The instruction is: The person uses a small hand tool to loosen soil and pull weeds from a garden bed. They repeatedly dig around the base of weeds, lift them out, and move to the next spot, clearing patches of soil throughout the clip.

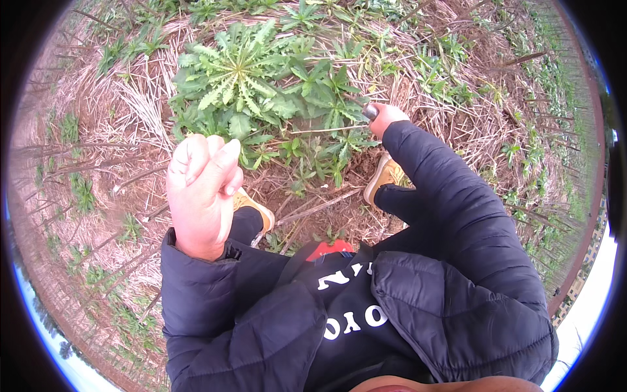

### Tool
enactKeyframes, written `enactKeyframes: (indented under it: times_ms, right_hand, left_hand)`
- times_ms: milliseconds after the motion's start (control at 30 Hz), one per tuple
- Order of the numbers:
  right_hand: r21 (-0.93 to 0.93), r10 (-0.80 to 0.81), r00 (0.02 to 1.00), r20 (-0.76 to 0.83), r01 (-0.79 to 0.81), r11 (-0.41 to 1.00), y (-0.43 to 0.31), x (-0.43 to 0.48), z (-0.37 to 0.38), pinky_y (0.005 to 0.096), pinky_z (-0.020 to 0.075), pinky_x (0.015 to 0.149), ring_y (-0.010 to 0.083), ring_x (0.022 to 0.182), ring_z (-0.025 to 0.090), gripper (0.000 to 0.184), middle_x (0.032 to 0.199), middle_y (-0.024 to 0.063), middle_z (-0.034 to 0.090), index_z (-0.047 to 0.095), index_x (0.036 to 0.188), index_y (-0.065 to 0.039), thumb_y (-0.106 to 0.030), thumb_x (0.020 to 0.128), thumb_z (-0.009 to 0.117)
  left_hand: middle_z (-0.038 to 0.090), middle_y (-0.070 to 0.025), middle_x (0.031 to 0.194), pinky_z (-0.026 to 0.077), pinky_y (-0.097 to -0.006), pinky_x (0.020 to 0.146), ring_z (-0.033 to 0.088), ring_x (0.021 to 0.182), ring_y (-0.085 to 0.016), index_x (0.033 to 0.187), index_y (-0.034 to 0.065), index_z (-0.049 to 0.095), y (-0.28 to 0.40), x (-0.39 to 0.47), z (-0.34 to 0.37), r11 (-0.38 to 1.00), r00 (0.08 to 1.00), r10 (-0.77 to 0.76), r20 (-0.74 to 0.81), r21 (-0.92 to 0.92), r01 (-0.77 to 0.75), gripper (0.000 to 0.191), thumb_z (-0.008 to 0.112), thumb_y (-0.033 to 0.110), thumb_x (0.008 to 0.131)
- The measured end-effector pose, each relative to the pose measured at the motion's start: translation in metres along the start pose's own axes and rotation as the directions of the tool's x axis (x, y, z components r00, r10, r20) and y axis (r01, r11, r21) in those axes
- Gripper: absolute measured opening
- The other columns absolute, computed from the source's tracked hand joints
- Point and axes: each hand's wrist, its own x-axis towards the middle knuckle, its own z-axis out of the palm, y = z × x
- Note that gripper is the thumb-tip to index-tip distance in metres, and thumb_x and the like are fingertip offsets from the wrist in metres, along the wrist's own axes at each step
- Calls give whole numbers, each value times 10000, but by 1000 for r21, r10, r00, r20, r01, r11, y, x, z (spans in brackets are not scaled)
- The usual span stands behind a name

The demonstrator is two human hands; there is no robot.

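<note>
My left hand [203,191] is raised with its fingers curled into a fist; nothing shows in it. It appears in front of the near left edge of a large rosette weed [237,73] with jagged green leaves. My right hand [389,120] grips a hand tool [371,112], whose rounded grey end pokes out beside the thumb. The tool's other end cannot be made out, so its exact kind is unclear. Around the tool grow narrower-leaved green weeds [325,90], to the right of the rosette. A thin dry stalk [328,130] lies just left of the right hand.
My tan shoes [384,176] stand apart on brown soil [313,210] with dry sticks between them. Dry straw [147,110] covers much of the ground. Thin bare stems [526,59] rise on both sides. A red item [333,249] shows at my waist.
</note>
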Motion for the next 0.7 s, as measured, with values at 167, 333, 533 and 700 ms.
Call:
enactKeyframes:
  times_ms: [167, 333, 533, 700]
  right_hand:
    - [214, 9, 999, -52, 3, 977, 49, -23, 59, 416, 517, 793, 335, 886, 662, 484, 950, 139, 689, 538, 1309, -372, -225, 851, 593]
    - [415, -22, 998, -58, 44, 909, 87, -20, 124, 329, 514, 741, 228, 826, 668, 486, 931, 96, 675, 505, 1353, -188, -111, 878, 572]
    - [430, -98, 982, -161, 159, 889, 99, 10, 152, 371, 504, 758, 301, 810, 650, 662, 910, 163, 642, 325, 1448, -74, -123, 848, 601]
    - [510, -96, 980, -177, 174, 842, 55, -14, 92, 389, 507, 830, 351, 960, 650, 724, 1031, 244, 654, 321, 1446, -47, -172, 807, 638]
  left_hand:
    - [333, 54, 635, 292, -216, 485, 311, 535, -56, 656, 165, 298, -14, 8, 4, 999, 998, -20, -56, 33, 22, 424, 557, -70, 896]
    - [328, 53, 637, 294, -213, 483, 314, 536, -53, 661, 161, 294, -27, 12, -2, 992, 994, -33, -107, 117, 45, 423, 567, -67, 889]
    - [312, 64, 642, 281, -209, 485, 306, 533, -48, 666, 164, 286, -36, 26, -6, 970, 992, -43, -122, 234, 71, 431, 600, -47, 873]
    - [316, 71, 654, 275, -224, 499, 293, 545, -42, 675, 167, 311, -37, 28, -9, 967, 999, -2, -55, 254, 16, 401, 581, -45, 883]
